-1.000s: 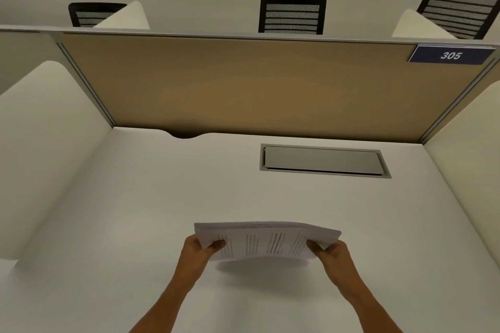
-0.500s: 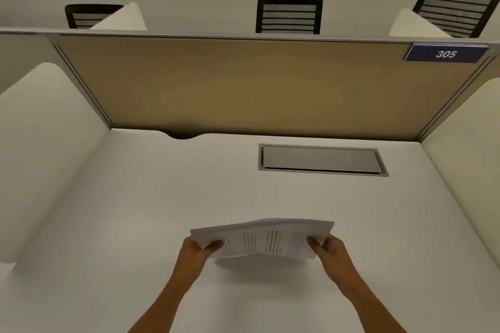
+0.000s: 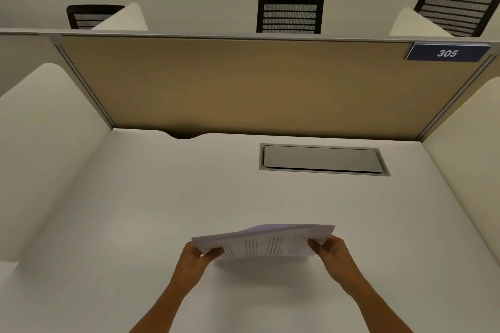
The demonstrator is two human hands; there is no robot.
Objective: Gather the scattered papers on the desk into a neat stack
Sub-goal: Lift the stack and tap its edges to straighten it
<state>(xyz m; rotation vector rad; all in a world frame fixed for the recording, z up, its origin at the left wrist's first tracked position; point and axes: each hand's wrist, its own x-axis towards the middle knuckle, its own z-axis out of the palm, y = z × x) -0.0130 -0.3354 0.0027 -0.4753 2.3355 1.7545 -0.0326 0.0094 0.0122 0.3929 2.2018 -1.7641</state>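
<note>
Head view: left hand (image 3: 195, 257) and right hand (image 3: 331, 250) pinch the paper stack (image 3: 266, 240) at its 9 and 3 o'clock ends, fingers curled round the sheets. Since 1 second ago the top edge has buckled and tilted, so squaring is unfinished. Bare bench (image 3: 135, 211) lies all round; the cable hatch (image 3: 323, 159) sits at 1 o'clock, well apart.

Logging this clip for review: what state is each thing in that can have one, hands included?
papers: gathered in one bundle, held above the desk, top sheets bowed, edges not yet flush.
left hand: grips the bundle's left end.
right hand: grips the bundle's right end.
cable hatch: lid down, closed.
desk: no loose sheets visible on it.
</note>
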